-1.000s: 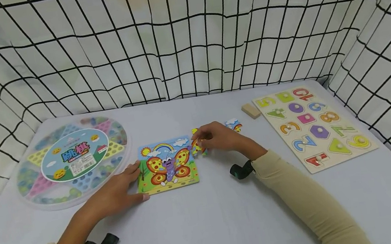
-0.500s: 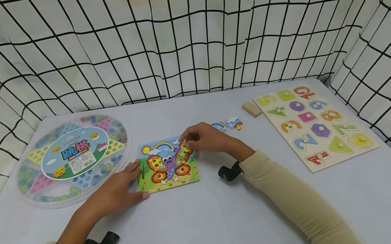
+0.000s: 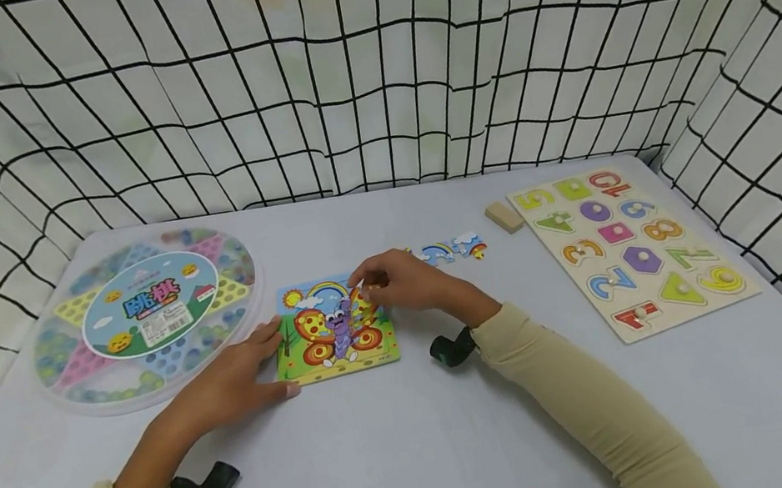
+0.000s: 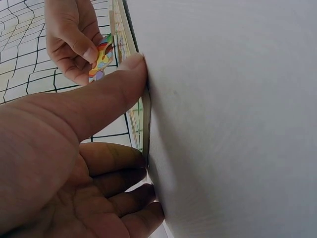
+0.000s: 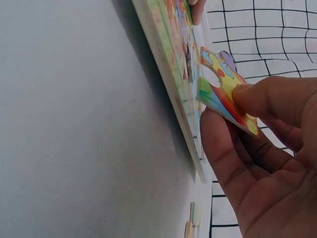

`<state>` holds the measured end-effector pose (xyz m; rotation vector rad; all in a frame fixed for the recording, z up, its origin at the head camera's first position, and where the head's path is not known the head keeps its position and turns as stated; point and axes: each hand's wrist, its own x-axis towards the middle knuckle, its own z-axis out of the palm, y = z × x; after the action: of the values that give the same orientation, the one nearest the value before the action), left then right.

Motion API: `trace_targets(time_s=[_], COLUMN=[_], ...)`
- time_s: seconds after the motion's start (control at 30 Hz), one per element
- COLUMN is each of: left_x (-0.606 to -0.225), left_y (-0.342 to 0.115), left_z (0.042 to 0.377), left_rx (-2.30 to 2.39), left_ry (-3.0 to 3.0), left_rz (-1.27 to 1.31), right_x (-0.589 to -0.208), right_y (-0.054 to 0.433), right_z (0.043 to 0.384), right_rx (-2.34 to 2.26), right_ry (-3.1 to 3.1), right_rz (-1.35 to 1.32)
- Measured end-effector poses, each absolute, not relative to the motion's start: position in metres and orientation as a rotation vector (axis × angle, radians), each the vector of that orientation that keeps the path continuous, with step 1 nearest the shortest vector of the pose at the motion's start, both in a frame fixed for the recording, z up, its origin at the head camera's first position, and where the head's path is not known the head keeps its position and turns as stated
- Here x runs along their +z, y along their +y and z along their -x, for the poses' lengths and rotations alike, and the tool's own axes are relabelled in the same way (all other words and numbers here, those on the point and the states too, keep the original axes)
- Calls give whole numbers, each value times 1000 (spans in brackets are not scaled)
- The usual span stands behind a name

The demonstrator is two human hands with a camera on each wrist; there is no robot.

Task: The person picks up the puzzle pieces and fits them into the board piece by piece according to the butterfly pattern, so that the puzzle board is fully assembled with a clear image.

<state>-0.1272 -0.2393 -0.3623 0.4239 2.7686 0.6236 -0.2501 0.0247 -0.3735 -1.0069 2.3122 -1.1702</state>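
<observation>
A butterfly jigsaw puzzle board [image 3: 302,363] lies on the white table in front of me. My left hand [image 3: 233,381] rests at its left side, the fingers along that edge and the thumb at the near corner. Over the board's upper right part, my right hand [image 3: 404,280] pinches a jigsaw piece [image 5: 225,89] between thumb and fingers. The piece is orange and yellow with a round notch, held tilted above the board in the right wrist view. Seen from the left wrist, the left thumb [image 4: 111,96] lies against the board's edge.
Loose rainbow and cloud pieces [image 3: 467,246] lie behind the right hand. A round Chinese checkers set [image 3: 150,309] stands at the left. A wooden number board [image 3: 595,268] and a small wooden block [image 3: 504,217] lie at the right. Black netting [image 3: 354,114] surrounds the table.
My right hand has picked up the piece from right of the board and carried it left over the board's upper right part. The left hand has stayed in place.
</observation>
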Motion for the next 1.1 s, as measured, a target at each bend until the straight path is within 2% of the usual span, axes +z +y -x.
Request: trace_targets(time_s=[1.1], left_x=[-361], left_y=[-240], left_z=[125], left_rx=[634], left_ry=[2770], left_rz=[-454], right_x=[-371], right_y=[11], right_z=[243], right_rx=[-760], right_ry=[2485], right_rz=[987])
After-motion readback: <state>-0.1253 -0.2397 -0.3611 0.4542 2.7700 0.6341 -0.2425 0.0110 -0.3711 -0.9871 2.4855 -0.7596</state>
